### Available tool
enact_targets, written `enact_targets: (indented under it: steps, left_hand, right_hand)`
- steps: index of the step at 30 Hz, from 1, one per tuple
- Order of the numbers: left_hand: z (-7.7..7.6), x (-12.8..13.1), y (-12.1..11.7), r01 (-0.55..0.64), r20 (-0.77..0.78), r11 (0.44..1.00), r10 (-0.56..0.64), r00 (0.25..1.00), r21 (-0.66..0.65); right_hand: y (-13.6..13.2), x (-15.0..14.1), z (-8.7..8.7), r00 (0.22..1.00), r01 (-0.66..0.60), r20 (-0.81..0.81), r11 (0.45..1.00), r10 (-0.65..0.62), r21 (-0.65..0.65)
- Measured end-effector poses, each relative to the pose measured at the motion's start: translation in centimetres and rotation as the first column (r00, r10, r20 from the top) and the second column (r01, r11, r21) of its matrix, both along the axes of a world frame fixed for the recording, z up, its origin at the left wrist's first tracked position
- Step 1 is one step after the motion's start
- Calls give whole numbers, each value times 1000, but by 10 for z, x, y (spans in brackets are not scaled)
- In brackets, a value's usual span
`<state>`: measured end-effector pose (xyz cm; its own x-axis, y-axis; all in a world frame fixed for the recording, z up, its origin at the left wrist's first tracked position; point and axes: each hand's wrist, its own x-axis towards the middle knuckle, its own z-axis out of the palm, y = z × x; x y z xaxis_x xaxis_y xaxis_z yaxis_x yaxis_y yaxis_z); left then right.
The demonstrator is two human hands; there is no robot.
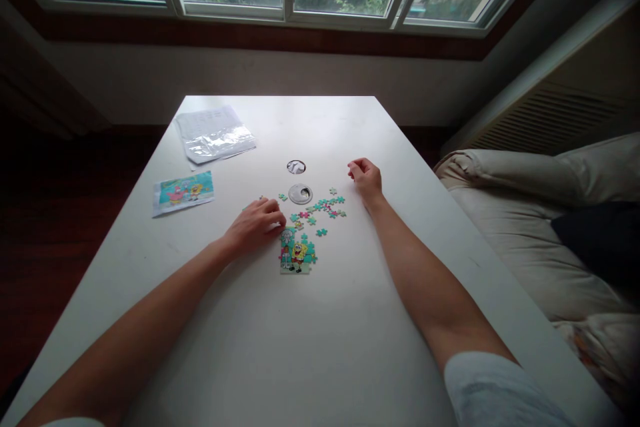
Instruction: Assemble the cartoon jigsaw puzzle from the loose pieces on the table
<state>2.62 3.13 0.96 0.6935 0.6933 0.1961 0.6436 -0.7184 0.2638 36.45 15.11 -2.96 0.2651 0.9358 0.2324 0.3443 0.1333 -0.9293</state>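
A partly joined jigsaw puzzle [299,257] with cartoon figures lies on the white table. My left hand [257,221] rests at its upper left corner, palm down, fingers loosely bent and a little apart, with the thumb close to the puzzle's top edge. Loose jigsaw pieces [321,232], mostly turquoise with some pink, are scattered beyond and to the right of the joined part. To the right of these, my right hand [366,179] is closed, thumb and fingers pressed together. Whatever its fingertips may hold is too small to make out.
A picture card [183,193] with the cartoon figures lies at the left. Behind it is a clear plastic bag over papers [216,135]. A round metal cover [301,194] and a round hole [296,167] are mid-table. A couch [505,180] stands right of the table [320,347].
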Motion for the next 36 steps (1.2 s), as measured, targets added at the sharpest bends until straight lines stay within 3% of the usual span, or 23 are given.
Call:
enact_targets:
  steps: [6,15,22,29,36]
  left_hand:
    - [2,6,-8,-4,-63,997,9,998,73]
    - [14,2,-53,-86,-141,992,98,985,87]
    - [2,12,-90,-135,-101,989,140,985,61]
    - [3,14,-103,-165,-132,985,170,977,51]
    - [2,23,-116,-167,-192,985,171,966,36]
  right_hand:
    - [-5,-9,3,957,-17,291,1000,17,-3]
    - [-8,-11,1,875,-76,479,997,70,-7]
    - [-12,-13,4,864,-114,493,993,98,3]
    - [-27,-13,9,805,-301,530,953,267,-22]
    - [-27,-12,10,797,-314,537,949,277,-22]
